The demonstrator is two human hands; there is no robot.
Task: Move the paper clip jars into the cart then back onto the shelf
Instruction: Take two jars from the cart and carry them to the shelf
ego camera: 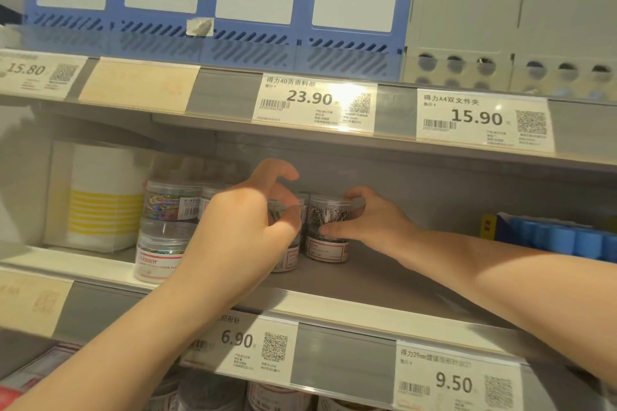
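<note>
Clear paper clip jars stand stacked two high on the middle shelf (350, 280). My right hand (370, 220) grips the upper jar of silver clips (329, 212), which sits on a lower silver-clip jar (327, 248). My left hand (247, 220) curls round another upper jar (278, 210) just to the left, with its thumb and forefinger raised above the lid; most of that stack is hidden behind the hand. Further left, a jar of coloured clips (172, 200) sits on a second coloured-clip jar (160, 252). No cart is in view.
A white and yellow striped box (103, 197) stands at the shelf's left end and blue items (561, 237) at the right. Blue file racks (213, 0) and a grey organiser (514, 30) fill the shelf above. More jars (213, 390) sit on the shelf below.
</note>
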